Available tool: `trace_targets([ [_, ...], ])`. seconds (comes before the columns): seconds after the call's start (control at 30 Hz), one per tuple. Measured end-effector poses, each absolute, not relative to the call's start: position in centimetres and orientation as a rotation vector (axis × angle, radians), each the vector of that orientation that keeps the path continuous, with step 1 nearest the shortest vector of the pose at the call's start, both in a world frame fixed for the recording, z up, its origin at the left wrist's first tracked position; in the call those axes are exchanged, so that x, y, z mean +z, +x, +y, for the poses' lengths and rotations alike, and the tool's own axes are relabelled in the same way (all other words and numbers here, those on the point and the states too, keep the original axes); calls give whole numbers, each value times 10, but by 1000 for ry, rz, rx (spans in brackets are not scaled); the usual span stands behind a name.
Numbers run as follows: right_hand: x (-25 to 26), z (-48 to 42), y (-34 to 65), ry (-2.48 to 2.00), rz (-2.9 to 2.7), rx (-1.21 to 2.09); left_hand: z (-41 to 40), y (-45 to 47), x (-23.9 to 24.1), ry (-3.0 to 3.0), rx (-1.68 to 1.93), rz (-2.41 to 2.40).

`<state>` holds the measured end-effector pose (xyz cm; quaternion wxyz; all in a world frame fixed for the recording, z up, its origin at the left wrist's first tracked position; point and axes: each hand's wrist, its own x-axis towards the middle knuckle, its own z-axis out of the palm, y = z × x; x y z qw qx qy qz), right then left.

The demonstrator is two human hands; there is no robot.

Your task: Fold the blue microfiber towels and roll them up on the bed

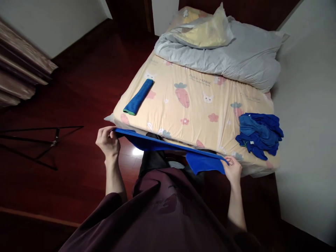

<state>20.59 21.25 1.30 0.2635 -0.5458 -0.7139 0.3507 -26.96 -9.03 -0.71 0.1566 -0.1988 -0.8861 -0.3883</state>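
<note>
A blue towel (168, 143) is stretched between my two hands in front of the bed's near edge, its top edge taut and its lower part hanging down. My left hand (108, 141) pinches one corner. At the other end, my right hand (233, 168) grips the opposite corner, somewhat lower in the view. On the bed's left side lies a folded blue towel (139, 97) with green edging, in a long narrow shape. A crumpled pile of blue towels (259, 133) sits at the right of the mattress.
The bed (196, 108) has a yellow sheet with carrots and rabbits. Grey bedding (252, 52) and a yellow pillow (204, 33) lie at its head. Black tripod legs (54, 142) stand on the dark red floor at left, near a curtain (21, 70). A wall (307, 122) borders the right side.
</note>
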Motion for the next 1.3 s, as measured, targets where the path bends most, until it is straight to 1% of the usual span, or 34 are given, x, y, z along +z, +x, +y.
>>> trace_targets([
  [0.23,35,237,251,-1400,-2063,601,-106,-273,7,-930,-1021,-2612],
  [0.4,38,236,283,-1615,-2018,471,-130,-269,21,-1112,-1019,-2771],
  [0.53,40,229,306,-1512,-2087,402,-147,-266,36,-1210,-1066,-2877],
  [0.6,42,227,315,-1475,-2125,366,-153,-267,42,-1246,-1016,-2912],
  [0.7,47,229,319,-1535,-2105,373,-151,-274,43,-1249,-914,-2910],
  [0.83,49,257,301,-1584,-2068,495,-119,-299,40,-1246,-883,-2882],
  [0.93,47,300,272,-1462,-2030,669,-71,-328,42,-1241,-896,-2913],
  [1.0,48,335,248,-1369,-2031,720,-33,-347,50,-1248,-988,-2892],
  [1.07,55,366,226,-1292,-2034,660,4,-364,63,-1250,-1129,-2809],
  [1.13,69,390,210,-1223,-1990,530,33,-375,79,-1239,-1204,-2654],
  [1.3,95,407,194,-1061,-1850,289,66,-386,110,-1253,-1167,-2256],
])
